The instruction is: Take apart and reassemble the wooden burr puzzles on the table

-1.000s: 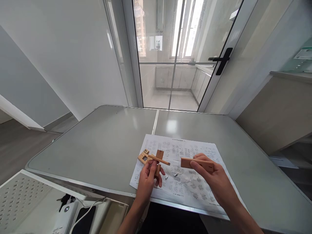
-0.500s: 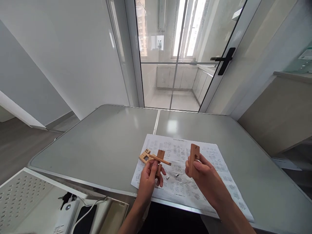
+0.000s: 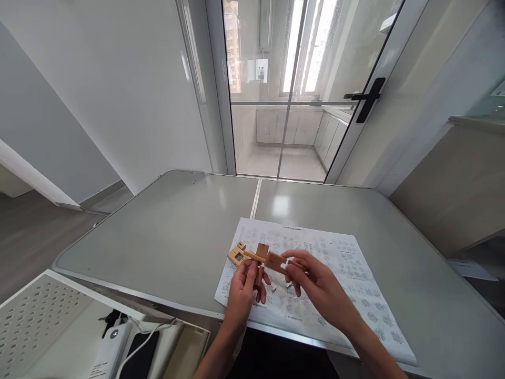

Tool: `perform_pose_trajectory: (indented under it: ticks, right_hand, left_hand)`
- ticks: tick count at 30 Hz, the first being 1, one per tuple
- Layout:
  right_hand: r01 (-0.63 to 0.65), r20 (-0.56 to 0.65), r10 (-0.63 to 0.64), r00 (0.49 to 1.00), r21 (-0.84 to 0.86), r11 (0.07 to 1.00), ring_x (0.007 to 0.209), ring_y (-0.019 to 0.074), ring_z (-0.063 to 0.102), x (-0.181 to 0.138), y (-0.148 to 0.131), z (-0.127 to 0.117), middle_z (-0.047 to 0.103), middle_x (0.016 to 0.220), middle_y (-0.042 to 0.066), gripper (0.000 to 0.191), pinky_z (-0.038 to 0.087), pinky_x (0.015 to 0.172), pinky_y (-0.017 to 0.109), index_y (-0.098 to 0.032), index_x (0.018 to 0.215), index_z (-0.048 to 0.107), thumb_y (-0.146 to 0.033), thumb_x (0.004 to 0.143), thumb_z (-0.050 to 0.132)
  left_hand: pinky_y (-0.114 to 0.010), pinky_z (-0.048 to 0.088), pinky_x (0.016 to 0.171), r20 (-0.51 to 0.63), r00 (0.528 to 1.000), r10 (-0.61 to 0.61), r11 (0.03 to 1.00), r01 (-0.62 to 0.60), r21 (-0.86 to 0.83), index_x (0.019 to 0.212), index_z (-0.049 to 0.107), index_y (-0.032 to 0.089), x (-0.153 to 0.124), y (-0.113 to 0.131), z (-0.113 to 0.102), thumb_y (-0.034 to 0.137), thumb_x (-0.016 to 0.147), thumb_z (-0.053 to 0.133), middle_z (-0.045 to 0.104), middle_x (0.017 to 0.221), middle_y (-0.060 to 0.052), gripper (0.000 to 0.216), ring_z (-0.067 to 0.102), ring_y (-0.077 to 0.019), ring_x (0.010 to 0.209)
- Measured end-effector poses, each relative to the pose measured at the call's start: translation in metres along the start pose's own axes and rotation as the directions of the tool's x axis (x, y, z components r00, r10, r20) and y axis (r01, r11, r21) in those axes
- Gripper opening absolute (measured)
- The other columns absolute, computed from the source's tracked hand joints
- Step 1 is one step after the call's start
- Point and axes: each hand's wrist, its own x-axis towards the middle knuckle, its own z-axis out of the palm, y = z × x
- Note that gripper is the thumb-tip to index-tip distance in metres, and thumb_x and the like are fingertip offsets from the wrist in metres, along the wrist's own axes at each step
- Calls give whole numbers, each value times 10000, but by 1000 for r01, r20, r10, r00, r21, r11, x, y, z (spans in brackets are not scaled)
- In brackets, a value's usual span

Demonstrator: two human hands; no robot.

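My left hand (image 3: 244,287) is closed on a partly joined wooden puzzle (image 3: 252,257): crossed bars with a notched end sticking out to the left. My right hand (image 3: 311,281) pinches a loose flat wooden bar (image 3: 275,261) and holds its end against the right side of the joined pieces. Both hands hover just above a printed instruction sheet (image 3: 339,263) that lies on the grey table (image 3: 165,237). A few small dark bits (image 3: 273,288) lie on the sheet under the hands.
A glass door with a black handle (image 3: 365,97) stands beyond the table's far edge. At lower left a white perforated shelf (image 3: 31,321) holds a white power bank (image 3: 112,347), a dark phone and a cable. A beige counter stands at the right.
My right hand turned the loose bar from flat to upright, then swung it left and brought it against the joined pieces. My left hand stayed put.
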Motion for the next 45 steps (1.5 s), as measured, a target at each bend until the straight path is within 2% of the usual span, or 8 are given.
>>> perform_pose_trajectory:
  ticks: [6,12,16,20,29,33,38,45]
  right_hand:
    - [61,-115,-60,992,9,998,619,134,521,8,22,16,645,795,0,325,494,582,271,-253,1143,730,-525,1013,611]
    - [45,-191,-27,981,89,995,601,120,476,8,39,31,645,833,1,325,463,566,263,-257,1157,717,-529,1021,601]
    - [47,-180,-25,983,122,991,610,138,476,7,40,39,531,713,-35,381,472,585,275,-259,1266,666,-541,1063,510]
    - [56,-174,-19,985,210,976,646,144,507,7,39,45,539,777,-31,409,504,597,278,-280,1357,586,-553,1066,499]
    - [16,-119,25,993,331,943,612,118,509,7,44,55,598,771,-27,342,487,610,272,-247,1174,621,-557,1040,567]
    - [-6,-123,54,991,361,933,604,121,506,6,44,52,599,767,-26,386,492,625,280,-252,1226,602,-586,1042,539]
    - [-16,-121,53,991,287,958,589,130,477,3,45,46,551,695,-47,411,468,589,269,-250,1186,570,-627,1027,535]
    - [-46,-149,69,986,153,987,584,123,410,5,50,42,525,691,-52,368,374,541,250,-243,1082,571,-604,1042,518]
  left_hand:
    - [-196,371,433,10,1000,-2,999,3,-43,994,565,186,1,-2,-1,607,971,608,638,724,30,424,487,-56,426]
    - [-194,359,429,9,1000,-16,999,17,-52,959,573,178,1,-1,-2,638,952,622,612,712,38,463,478,-52,422]
    - [-189,354,432,6,1000,-21,996,21,-89,924,576,174,2,-1,-3,642,933,654,581,700,53,475,457,-39,413]
    - [-180,306,413,8,999,-35,989,35,-146,888,567,174,4,-1,-4,652,897,699,530,660,76,496,428,-29,399]
    - [-187,237,392,90,994,-58,985,71,-154,927,587,173,4,-6,-9,663,871,716,485,625,95,510,348,-18,366]
    - [-191,226,390,132,989,-61,989,77,-122,995,587,173,4,-7,-9,650,904,690,473,630,94,497,318,-23,378]
    - [-196,208,395,190,979,-75,995,87,-52,881,534,185,2,-7,-8,708,903,644,450,605,89,534,273,-33,401]
    - [-201,207,422,182,981,-74,996,82,-35,814,517,185,-1,-3,-5,712,907,637,429,600,87,548,256,-35,423]
